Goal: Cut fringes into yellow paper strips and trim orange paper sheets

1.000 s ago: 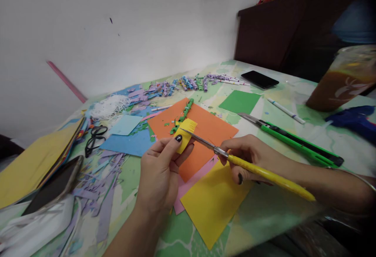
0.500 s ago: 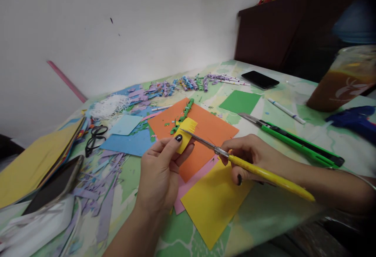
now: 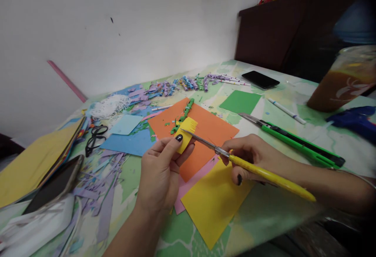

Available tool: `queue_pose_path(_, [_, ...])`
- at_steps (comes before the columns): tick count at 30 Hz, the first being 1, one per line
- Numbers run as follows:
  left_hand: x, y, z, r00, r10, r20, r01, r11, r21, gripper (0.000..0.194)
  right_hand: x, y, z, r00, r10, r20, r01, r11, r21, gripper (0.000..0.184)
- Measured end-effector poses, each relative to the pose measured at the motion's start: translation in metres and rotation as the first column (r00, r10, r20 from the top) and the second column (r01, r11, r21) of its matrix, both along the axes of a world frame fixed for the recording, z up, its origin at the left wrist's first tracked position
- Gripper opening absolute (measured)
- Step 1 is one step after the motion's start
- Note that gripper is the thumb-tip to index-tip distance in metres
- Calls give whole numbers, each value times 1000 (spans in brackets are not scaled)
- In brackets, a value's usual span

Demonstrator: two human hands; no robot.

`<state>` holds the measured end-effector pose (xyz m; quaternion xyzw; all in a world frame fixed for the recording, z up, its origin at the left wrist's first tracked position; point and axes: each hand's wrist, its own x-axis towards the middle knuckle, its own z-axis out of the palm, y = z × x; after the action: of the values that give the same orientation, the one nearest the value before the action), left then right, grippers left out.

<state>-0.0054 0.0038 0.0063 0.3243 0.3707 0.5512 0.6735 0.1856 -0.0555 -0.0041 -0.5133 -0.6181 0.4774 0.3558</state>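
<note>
Pinching the yellow strip (image 3: pixel 185 142) near frame centre with your left hand (image 3: pixel 161 167), and gripping the scissors (image 3: pixel 255 167) in your right hand (image 3: pixel 258 151), you should make each snip equally deep.

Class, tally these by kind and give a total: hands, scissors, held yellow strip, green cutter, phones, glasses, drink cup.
Hands: 2
Scissors: 1
Held yellow strip: 1
Green cutter: 1
Phones: 2
Glasses: 1
Drink cup: 1
Total: 9
</note>
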Motion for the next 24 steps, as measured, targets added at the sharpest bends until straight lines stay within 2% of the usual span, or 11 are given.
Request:
queue_pose_path(7, [0, 0, 0, 1000, -2, 0, 2, 1000, 2, 9, -1, 0, 1, 1000, 0, -19, 0, 1000, -22, 41])
queue_pose_path(14, [-2, 0, -1, 1000, -3, 3, 3, 1000, -1, 8, 1, 0, -4, 1000, -5, -18, 5, 1000, -16, 32])
queue_pose_path(20, [-1, 0, 0, 1000, -10, 19, 10, 1000, 11, 8, 1, -1, -5, 995, 63, -71, -64, 998, -9, 47])
queue_pose_path(24, [-1, 0, 0, 1000, -13, 7, 13, 1000, -7, 6, 1, -1, -3, 994, 92, -67, -93, 996, -13, 51])
